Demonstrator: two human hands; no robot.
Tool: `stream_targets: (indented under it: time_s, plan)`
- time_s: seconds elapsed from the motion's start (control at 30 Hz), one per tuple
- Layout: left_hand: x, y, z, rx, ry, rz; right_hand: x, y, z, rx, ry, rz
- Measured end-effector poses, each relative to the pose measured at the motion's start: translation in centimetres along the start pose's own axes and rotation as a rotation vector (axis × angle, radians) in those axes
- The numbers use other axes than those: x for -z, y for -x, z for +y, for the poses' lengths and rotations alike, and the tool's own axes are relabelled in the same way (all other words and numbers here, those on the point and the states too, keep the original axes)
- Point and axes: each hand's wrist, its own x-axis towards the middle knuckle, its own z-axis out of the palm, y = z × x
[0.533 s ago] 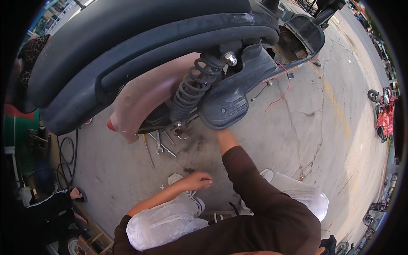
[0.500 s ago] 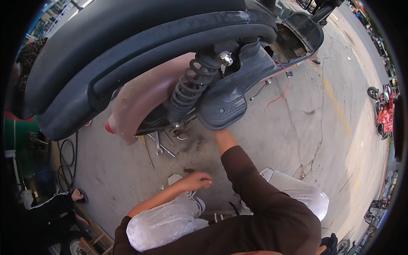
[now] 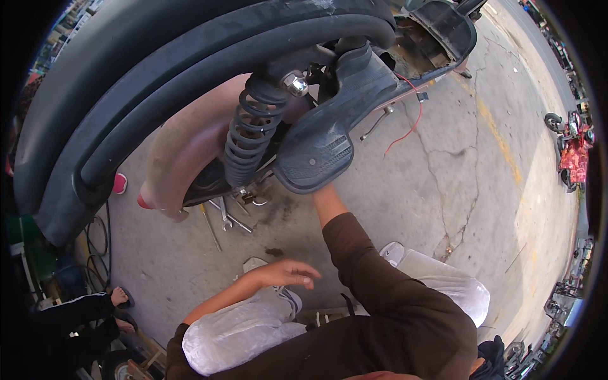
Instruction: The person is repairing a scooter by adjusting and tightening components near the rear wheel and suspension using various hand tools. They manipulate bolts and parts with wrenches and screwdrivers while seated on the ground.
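An electric scooter with a dark body stands over the concrete in front of me. My right forearm (image 3: 329,204) reaches beneath its black footboard (image 3: 310,164), which hides that hand and whatever it touches. Left of the footboard are a coil-spring shock absorber (image 3: 255,130), a shiny domed nut (image 3: 296,83) and a pinkish rear fender (image 3: 183,149). My left hand (image 3: 288,273) hovers over my left knee and shoe, holding nothing, its fingers loosely stretched and a little apart. Under the fender lie a wrench (image 3: 225,215) and several other metal tools.
A red wire (image 3: 415,120) dangles at the scooter's right side, near a small metal stand (image 3: 378,122). A black hose (image 3: 95,247) curls on the left. Another person's bare foot (image 3: 120,296) is at the lower left. A red scooter (image 3: 574,152) is parked far right.
The scooter parts have shifted left in the view. My left hand's fingers have straightened somewhat from a looser curl. The right arm still reaches under the footboard.
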Motion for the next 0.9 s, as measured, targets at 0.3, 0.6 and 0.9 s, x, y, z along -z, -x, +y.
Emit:
stream_targets:
  time_s: [0.3,0.6,0.9]
  plan:
    - [-0.1,0.0,1.0,-0.004,-0.023,-0.149,1.0,0.0,-1.3,0.010,0.012,0.004]
    - [-0.4,0.7,1.0,0.022,0.052,-0.093,1.8,-0.2,-2.9,0.046,0.030,0.008]
    - [0.0,2.5,-1.1,-0.095,-0.002,0.053,1.8,0.2,-3.1,0.057,0.085,0.024]
